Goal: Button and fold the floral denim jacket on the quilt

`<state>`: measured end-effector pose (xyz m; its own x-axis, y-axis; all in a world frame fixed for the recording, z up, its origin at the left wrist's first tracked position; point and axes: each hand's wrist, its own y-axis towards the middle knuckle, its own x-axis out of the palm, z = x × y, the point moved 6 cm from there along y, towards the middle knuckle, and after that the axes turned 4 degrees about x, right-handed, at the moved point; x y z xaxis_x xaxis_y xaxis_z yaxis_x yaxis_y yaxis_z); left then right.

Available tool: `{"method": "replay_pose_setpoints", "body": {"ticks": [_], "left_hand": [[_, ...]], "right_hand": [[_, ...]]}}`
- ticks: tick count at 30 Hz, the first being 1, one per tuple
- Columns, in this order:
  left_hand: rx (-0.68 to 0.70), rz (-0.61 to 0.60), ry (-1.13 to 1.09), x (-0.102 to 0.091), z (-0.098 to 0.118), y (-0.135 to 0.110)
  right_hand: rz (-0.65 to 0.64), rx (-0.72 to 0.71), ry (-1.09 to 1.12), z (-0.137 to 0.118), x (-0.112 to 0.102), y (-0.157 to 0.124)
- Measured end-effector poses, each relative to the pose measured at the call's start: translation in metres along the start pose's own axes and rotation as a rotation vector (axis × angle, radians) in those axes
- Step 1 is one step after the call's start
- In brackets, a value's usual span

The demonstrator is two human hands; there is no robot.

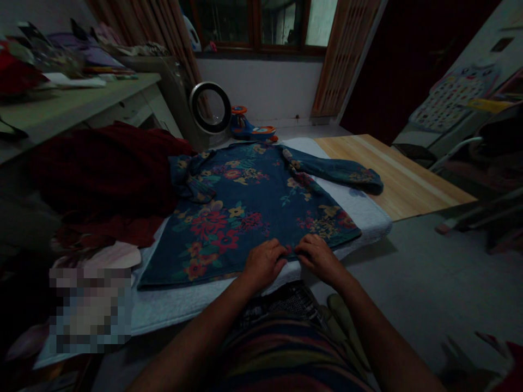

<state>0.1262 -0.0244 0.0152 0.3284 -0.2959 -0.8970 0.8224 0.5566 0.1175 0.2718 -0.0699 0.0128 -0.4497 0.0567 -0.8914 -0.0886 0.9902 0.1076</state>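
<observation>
While both hands work at the near edge, the shirt lies spread on a white cloth [370, 212] over a low counter [384, 177] with a pale wood top. Shirt [261, 190]: dark blue, flowers in red, pink and yellow, leaves green. Near hem runs along the cloth's front edge; neck end points away, toward the window [278, 24]. Right sleeve stretched out to the side, its cuff over bare wood. Left sleeve bent back, bunched beside the body of the shirt.

Left hand [265, 262] on the hem, right of its middle; fingers curled, thumb and fingertips drawn together, pinching the edge. Right hand [316, 256] just beside it, facing it, also on the hem; fingers bent and close together, pinching fabric, thumb mostly hidden. Short stretch of hem shows between the two.

Left of the shirt, a large heap of dark red cloth [106, 166], near the folded sleeve. Below the heap, paler fabric [114, 256], then a pixelated patch, contents unreadable. Behind the heap, a desk [134, 84] with clutter on top. Beyond the shirt, a blue and orange toy [251, 130] on the floor, next to a round black-ringed thing [210, 107]. Slippers [347, 321] on the floor below the right forearm. Light dim throughout.
</observation>
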Motion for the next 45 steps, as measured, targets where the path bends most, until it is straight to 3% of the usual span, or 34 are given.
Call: {"method": "replay_pose_setpoints", "body": {"ticks": [9, 13, 17, 30, 45], "left_hand": [[0.073, 0.094, 0.027, -0.005, 0.005, -0.005], [0.158, 0.022, 0.239, 0.0, 0.016, -0.011], [0.194, -0.026, 0.311, 0.005, 0.02, -0.013], [0.142, -0.134, 0.209, -0.009, 0.017, 0.002], [0.089, -0.041, 0.081, -0.003, 0.004, 0.009]], "right_hand": [[0.06, -0.033, -0.067, -0.008, -0.01, -0.003], [0.024, -0.047, -0.103, -0.012, -0.009, -0.008], [-0.009, -0.043, -0.089, -0.009, -0.005, -0.012], [0.002, 0.014, -0.044, 0.006, -0.01, -0.016], [0.034, -0.02, -0.082, -0.002, -0.007, -0.007]]}}
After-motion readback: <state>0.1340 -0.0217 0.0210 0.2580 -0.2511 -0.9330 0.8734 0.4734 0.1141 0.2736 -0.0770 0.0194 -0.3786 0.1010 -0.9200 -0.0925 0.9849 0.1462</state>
